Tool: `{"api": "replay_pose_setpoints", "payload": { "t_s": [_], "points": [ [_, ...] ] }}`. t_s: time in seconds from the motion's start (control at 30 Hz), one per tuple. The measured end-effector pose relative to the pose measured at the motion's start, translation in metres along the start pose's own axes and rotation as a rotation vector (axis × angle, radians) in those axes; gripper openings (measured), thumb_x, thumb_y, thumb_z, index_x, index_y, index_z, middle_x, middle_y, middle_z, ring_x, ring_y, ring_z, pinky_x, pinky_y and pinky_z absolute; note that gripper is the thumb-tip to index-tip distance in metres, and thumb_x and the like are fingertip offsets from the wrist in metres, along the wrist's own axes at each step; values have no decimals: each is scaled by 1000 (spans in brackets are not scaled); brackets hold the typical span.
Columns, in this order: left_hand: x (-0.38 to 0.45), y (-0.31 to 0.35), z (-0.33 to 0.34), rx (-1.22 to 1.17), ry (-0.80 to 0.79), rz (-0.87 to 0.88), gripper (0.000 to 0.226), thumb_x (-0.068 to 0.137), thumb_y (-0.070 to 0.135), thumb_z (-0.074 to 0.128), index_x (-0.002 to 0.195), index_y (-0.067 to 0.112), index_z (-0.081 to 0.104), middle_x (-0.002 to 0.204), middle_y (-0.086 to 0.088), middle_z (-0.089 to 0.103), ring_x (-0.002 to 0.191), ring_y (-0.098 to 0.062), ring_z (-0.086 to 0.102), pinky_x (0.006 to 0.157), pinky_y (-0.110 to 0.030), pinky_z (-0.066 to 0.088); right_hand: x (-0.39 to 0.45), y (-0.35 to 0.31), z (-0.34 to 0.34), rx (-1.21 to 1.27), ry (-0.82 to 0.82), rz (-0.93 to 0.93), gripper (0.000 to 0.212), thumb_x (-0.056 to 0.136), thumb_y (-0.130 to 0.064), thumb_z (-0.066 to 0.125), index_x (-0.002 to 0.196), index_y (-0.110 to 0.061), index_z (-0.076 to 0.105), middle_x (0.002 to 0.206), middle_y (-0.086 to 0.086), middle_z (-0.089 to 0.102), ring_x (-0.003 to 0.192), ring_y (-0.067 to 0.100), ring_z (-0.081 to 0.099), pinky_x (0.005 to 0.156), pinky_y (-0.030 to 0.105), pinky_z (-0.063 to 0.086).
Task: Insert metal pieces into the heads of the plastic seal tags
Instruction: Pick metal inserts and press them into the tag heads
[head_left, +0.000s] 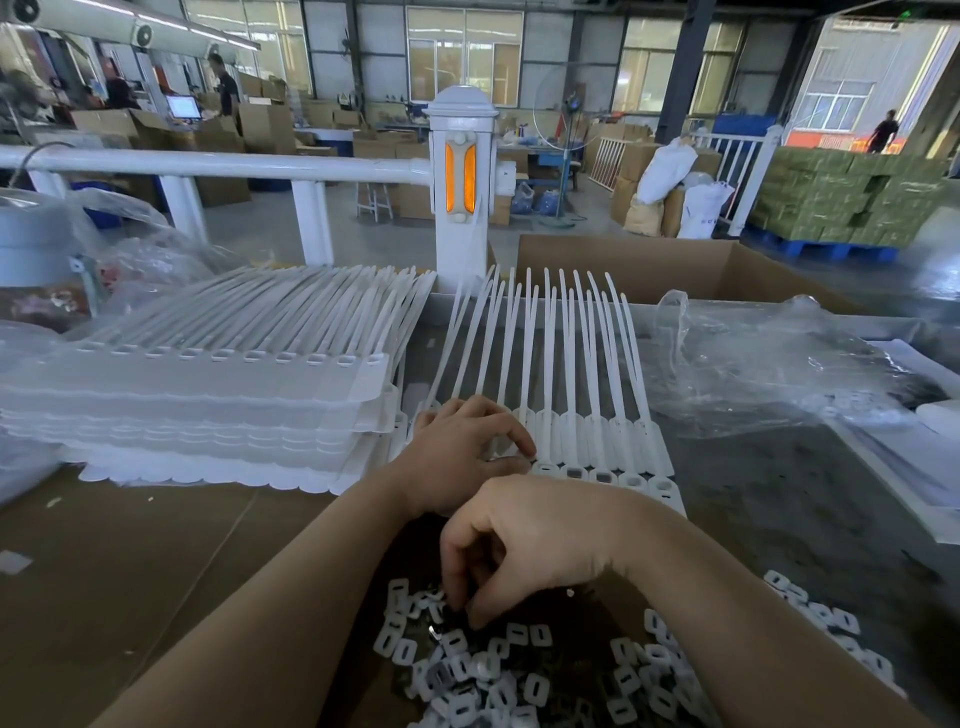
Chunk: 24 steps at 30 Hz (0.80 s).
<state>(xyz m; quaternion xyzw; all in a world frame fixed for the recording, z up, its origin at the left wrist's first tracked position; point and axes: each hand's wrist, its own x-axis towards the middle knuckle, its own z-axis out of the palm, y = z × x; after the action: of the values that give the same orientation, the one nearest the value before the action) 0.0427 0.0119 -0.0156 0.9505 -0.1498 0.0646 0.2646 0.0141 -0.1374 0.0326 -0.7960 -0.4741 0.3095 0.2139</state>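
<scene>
the left hand (462, 452) covers the seal tags' (587, 415) near heads, grip unclear; the right hand (524, 540) pinches among loose pieces (498, 670), contents hidden.

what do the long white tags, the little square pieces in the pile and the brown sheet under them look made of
Long white tags: plastic, it seems, matte and slightly translucent, with thin strips that bend.
Small square pieces: probably white plastic too, matte with a slot; one shiny bit among them looks metallic.
Brown sheet: cardboard by its dull tan face and crease lines.
</scene>
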Motion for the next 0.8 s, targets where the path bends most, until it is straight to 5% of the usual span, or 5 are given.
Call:
{"api": "replay_pose_setpoints", "payload": {
  "t_s": [0.33, 0.5, 0.6, 0.8],
  "points": [
    [0, 0, 0, 42, -13, 16, 18, 91, 40, 61, 108, 46, 62, 118, 21, 39, 119, -2, 30, 100, -29, 10, -8, 9, -11, 127, 39, 54, 18, 87, -21, 75, 105, -21, 73, 96, -5, 73, 87, 4, 67, 83, 23, 54],
    [0, -2, 0, 88, -18, 17, 30, 89, 36, 62, 118, 43, 60, 125, 18, 41, 123, -7, 31, 100, -30, 14, -12, 14, -15, 129, 144, 55, 11, 87, -24, 75, 98, -22, 76, 91, -12, 73, 87, -2, 66, 82, 21, 52],
    [0, -4, 1, 150, -24, 29, 42, 86, 39, 67, 127, 39, 57, 133, 11, 44, 123, -11, 34, 104, -37, 23, -12, 20, -15, 249, 294, 71, 5, 88, -18, 74, 92, -20, 75, 80, -8, 74, 74, 1, 67, 68, 17, 52],
    [0, -5, 4, 52, 33, 15, 29, 88, 44, 65, 116, 38, 63, 116, 19, 44, 120, -10, 39, 100, -32, 20, -12, 33, -18, 356, 615, 108, 11, 87, -16, 73, 83, -27, 74, 77, -7, 73, 68, 0, 64, 57, 14, 47]
  ]
}}
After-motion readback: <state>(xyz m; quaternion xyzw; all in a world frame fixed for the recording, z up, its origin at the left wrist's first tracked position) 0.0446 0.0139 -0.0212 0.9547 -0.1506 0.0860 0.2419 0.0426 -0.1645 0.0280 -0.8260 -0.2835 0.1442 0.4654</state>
